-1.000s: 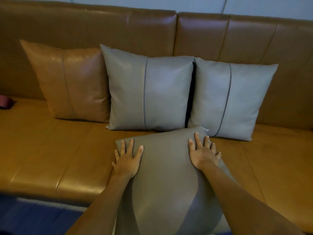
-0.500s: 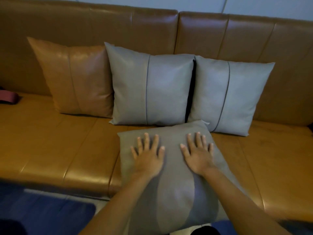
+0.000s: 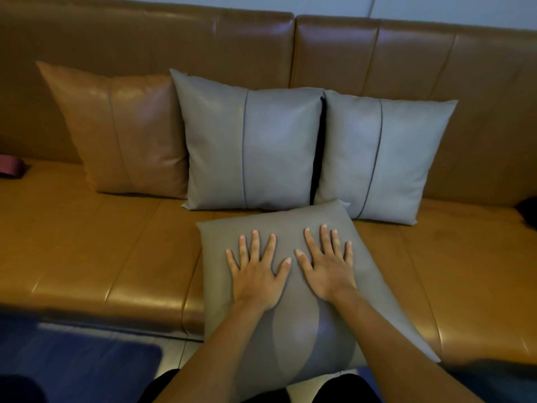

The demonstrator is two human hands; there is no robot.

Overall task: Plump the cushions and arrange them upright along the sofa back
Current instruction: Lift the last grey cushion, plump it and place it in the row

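Note:
A grey cushion [image 3: 232, 330] lies flat on the front of the brown leather sofa seat [image 3: 96, 251], its near edge hanging over the seat front. My left hand [image 3: 257, 274] and my right hand [image 3: 328, 267] press flat on its top, side by side, fingers spread. Behind it, three cushions stand upright against the sofa back [image 3: 203, 45]: a brown cushion [image 3: 128, 132] on the left, a grey cushion [image 3: 252, 144] in the middle and a second grey cushion [image 3: 380, 158] on the right.
A dark red object [image 3: 11, 168] lies on the seat at the far left edge. A dark object [image 3: 527, 212] shows at the right edge. A blue rug [image 3: 78, 365] covers the floor in front of the sofa.
Both hands have slid inward from the flat cushion's outer edges to its middle, and now lie close together. The view has shifted slightly.

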